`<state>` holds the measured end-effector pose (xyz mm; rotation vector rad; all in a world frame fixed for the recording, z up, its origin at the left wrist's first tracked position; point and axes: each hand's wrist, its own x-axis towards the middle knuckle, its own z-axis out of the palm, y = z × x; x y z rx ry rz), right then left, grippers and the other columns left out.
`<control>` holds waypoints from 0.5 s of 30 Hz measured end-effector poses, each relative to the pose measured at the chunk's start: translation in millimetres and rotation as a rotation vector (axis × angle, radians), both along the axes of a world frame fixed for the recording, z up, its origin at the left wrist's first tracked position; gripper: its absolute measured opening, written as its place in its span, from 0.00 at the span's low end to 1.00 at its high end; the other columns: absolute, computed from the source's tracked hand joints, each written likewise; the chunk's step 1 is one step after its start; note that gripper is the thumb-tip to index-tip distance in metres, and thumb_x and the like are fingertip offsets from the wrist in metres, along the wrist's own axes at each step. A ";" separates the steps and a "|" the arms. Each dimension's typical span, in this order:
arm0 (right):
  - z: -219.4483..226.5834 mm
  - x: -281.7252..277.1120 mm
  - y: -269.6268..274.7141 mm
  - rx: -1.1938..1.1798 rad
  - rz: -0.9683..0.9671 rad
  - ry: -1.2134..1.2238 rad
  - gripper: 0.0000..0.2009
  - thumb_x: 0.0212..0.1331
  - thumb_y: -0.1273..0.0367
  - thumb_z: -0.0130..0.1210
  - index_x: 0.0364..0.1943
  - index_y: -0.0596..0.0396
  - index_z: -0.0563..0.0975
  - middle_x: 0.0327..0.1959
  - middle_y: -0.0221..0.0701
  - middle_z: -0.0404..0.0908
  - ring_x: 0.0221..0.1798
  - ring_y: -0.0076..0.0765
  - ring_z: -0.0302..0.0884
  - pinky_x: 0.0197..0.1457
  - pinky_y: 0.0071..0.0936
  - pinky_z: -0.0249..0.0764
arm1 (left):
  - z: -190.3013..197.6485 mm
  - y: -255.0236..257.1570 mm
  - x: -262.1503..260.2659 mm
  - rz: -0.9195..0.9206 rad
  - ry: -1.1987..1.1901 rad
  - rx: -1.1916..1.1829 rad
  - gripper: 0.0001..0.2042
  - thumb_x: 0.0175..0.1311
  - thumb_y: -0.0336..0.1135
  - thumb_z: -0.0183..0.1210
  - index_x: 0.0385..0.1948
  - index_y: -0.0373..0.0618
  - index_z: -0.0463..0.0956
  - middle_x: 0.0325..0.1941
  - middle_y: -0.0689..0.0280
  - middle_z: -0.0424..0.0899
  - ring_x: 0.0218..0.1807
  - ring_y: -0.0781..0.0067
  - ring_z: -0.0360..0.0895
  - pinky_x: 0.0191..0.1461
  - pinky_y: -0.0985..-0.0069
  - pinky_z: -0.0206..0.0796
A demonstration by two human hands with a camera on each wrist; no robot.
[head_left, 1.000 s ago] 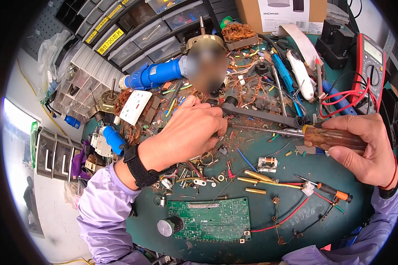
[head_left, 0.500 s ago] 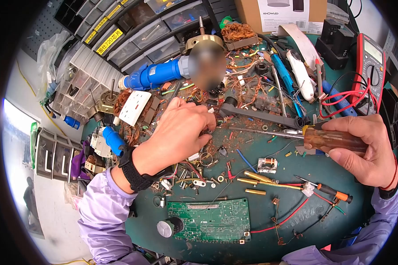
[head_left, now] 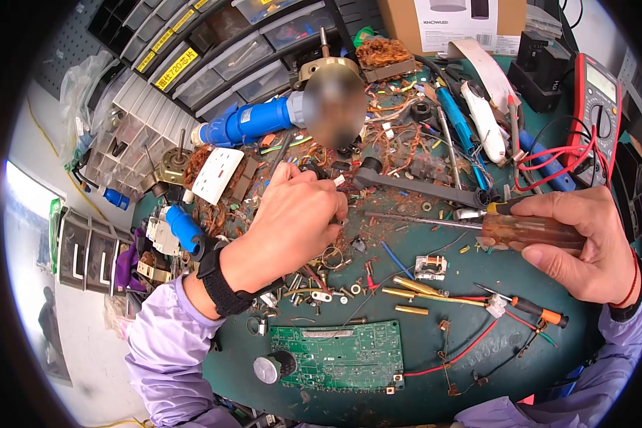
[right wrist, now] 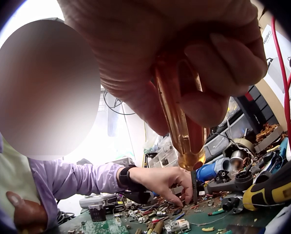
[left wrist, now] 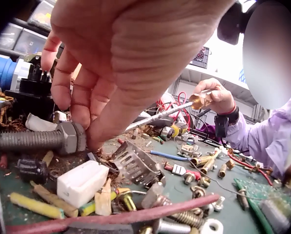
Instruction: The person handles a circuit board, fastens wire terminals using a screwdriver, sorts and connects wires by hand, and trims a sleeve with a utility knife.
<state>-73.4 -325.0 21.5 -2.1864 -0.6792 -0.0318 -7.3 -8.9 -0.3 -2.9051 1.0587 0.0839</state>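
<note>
My right hand [head_left: 581, 242] grips the amber, see-through handle of a screwdriver [head_left: 531, 232]. The long metal shaft points left across the bench, its tip near my left hand [head_left: 296, 217]. That left hand reaches down over the littered middle of the bench, fingers loosely bent, with nothing visible in it. In the left wrist view its fingertips [left wrist: 81, 119] are low among small parts, partly hidden by a threaded bolt with a nut [left wrist: 67, 138]. A white block [left wrist: 82, 183] and a slotted metal piece [left wrist: 135, 163] lie close by.
A green circuit board [head_left: 349, 357] lies at the front. Brass tubes [head_left: 411, 309], a small orange-handled screwdriver [head_left: 538, 310] and a grey plastic arm [head_left: 421, 187] are nearby. A blue industrial plug [head_left: 253, 120] and drawers [head_left: 246, 53] stand behind; a red multimeter [head_left: 598, 118] is at right.
My left hand has moved left, away from the screwdriver's tip, with a slight shift since half a second ago. My right hand and the screwdriver have shifted slightly left.
</note>
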 end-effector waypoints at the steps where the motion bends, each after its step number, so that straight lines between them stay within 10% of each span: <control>1: -2.2 0.1 0.0 0.014 -0.002 -0.009 0.18 0.54 0.64 0.62 0.39 0.69 0.77 0.25 0.39 0.83 0.26 0.33 0.84 0.29 0.21 0.75 | 0.0 -0.1 -1.1 0.004 -0.009 -0.017 0.07 0.45 0.31 0.66 0.27 0.48 0.79 0.28 0.67 0.78 0.37 0.66 0.73 0.49 0.68 0.55; 15: 0.4 0.4 0.6 0.024 -0.007 0.024 0.17 0.53 0.65 0.62 0.39 0.68 0.77 0.25 0.39 0.83 0.25 0.31 0.83 0.29 0.21 0.75 | -1.2 -2.7 -0.8 0.037 -0.015 -0.024 0.05 0.45 0.33 0.65 0.24 0.47 0.79 0.24 0.68 0.78 0.35 0.66 0.73 0.50 0.68 0.54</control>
